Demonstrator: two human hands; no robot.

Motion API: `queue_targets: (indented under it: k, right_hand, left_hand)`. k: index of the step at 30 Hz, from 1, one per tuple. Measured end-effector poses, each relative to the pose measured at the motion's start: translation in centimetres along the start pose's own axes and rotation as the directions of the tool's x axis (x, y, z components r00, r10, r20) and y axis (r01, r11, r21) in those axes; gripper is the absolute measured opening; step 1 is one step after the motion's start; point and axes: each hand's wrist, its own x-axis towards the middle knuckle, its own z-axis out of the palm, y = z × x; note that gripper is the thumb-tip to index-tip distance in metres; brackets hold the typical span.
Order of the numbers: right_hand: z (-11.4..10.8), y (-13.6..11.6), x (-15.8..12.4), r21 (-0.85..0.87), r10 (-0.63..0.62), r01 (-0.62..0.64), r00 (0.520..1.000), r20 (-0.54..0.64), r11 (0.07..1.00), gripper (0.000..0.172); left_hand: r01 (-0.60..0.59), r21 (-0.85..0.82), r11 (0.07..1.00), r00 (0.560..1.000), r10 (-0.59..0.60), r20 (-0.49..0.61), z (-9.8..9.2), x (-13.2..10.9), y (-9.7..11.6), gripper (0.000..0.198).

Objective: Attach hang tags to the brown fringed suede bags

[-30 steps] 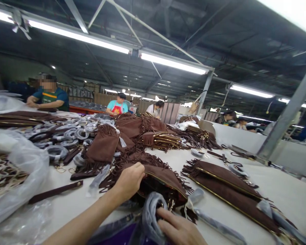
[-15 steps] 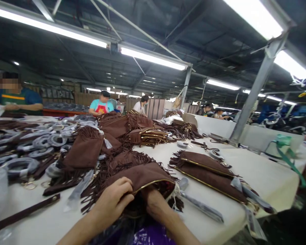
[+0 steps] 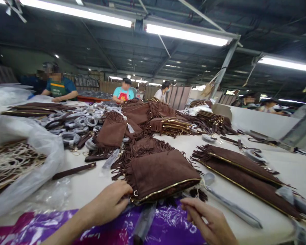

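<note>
Bright overhead tubes — glaring, dim roof (murky grey), glinting purple plastic

Shows a bare left hand and a bare right hand, both ungloved, with slim fingers. Has a slender, smooth left forearm, uncovered to the lower edge of view and widening gently from the wrist. Too blurred to tell nails.
</note>
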Motion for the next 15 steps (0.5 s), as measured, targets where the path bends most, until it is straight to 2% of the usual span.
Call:
queue_targets:
  k: [2,4,8,10,11,13,15]
  right_hand:
    - [2.2,-2.6,0.9,0.142,0.006,-0.021,0.994,0.106,0.99,0.025]
    - [4.5,-4.7,1.8,0.27,0.056,-0.097,0.986,0.156,0.958,0.033]
    - [7.6,-7.4,3.6,0.541,0.189,-0.297,0.95,0.248,0.787,0.057]
    - [8.6,-8.3,4.2,0.652,0.152,-0.299,0.95,0.274,0.697,0.064]
    - [9.1,-8.6,4.3,0.678,0.128,-0.279,0.956,0.266,0.68,0.064]
    - [10.3,-9.0,4.3,0.634,0.141,-0.242,0.968,0.207,0.735,0.062]
    - [11.9,-9.2,4.1,0.437,0.218,-0.246,0.969,0.114,0.865,0.062]
  left_hand:
    - [0.01,0.042,0.999,1.0,-0.01,-0.017,0.6,0.0,0.5,0.021]
    - [0.044,0.028,0.999,0.999,-0.043,-0.021,0.6,0.0,1.1,0.016]
    - [0.117,-0.156,0.981,0.991,-0.126,-0.049,-0.8,-0.5,2.8,0.013]
    - [0.131,-0.247,0.96,0.988,-0.147,-0.048,-1.1,-0.7,3.4,0.013]
    - [0.127,-0.3,0.946,0.989,-0.145,-0.037,-1.1,-0.8,3.5,0.015]
    - [0.093,-0.423,0.901,0.994,-0.11,-0.016,-0.7,-0.9,3.2,0.021]
    - [0.049,-0.531,0.846,0.997,-0.069,-0.018,0.2,-0.9,2.2,0.029]
